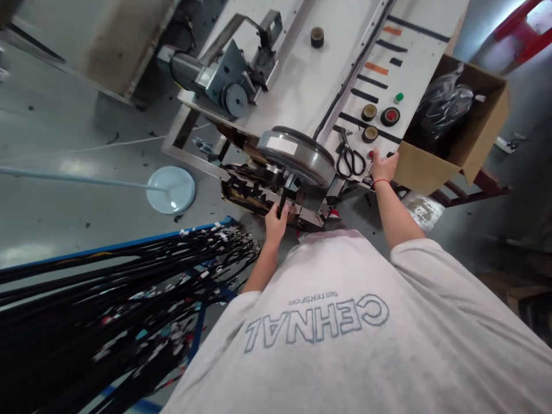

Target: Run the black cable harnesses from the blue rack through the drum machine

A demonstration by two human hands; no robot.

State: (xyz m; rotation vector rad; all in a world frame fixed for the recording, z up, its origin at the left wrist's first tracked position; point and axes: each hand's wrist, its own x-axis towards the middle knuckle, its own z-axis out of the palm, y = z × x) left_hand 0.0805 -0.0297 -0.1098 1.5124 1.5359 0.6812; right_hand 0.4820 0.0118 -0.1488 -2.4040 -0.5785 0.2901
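Observation:
My left hand [276,222] is closed around a short black strip-like piece [282,202] in front of the machine's metal frame. Just beyond it stands a large round metal drum [297,150] with a white label. My right hand [385,167], with a red string at the wrist, rests at the table's near edge, thumb and forefinger apart. Its thumb is beside a small red button [371,154]; the other fingers are partly hidden. Black-handled scissors [350,160] lie left of this hand. Two tape rolls [370,134] and a red-centred round button [390,116] are farther back.
A cardboard box [485,126] with plastic-wrapped black contents stands right of the table [297,75]. A motor unit [233,86] sits at the table's left. Bundled black cables [129,276] hang on a blue rack at lower left. A pale blue round base [171,190] stands on the floor.

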